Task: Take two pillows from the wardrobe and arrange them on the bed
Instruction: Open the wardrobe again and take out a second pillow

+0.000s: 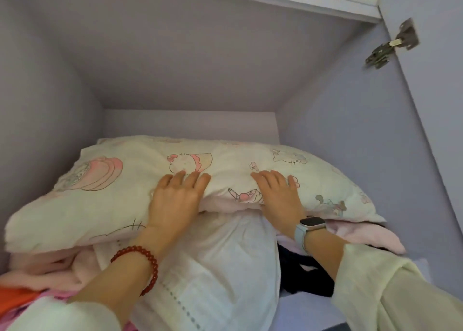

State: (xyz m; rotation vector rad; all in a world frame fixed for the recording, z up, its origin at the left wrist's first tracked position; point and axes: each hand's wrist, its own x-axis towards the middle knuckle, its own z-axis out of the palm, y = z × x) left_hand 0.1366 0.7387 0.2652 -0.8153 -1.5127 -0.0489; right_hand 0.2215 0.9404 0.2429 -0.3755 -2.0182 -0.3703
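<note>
My left hand point(172, 200) is bare, no rings I can see. Red beaded bracelet point(136, 265) round that wrist, round glossy beads, dark red. Left sleeve point(62, 317) pale cream, pushed back up the forearm. My right hand point(278, 193) is bare too. Smartwatch point(312, 224) on the right wrist: dark rectangular face, rounded corners, pale blue strap point(300, 238). Right sleeve point(390, 295) pale cream-yellow, loose, wrinkled fabric.

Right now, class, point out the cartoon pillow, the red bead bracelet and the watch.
cartoon pillow point(325, 180): head view, on its printed top right of the hands.
red bead bracelet point(150, 260): head view, on the beads at the left wrist.
watch point(312, 223): head view, on its dark face at the right wrist.
</note>
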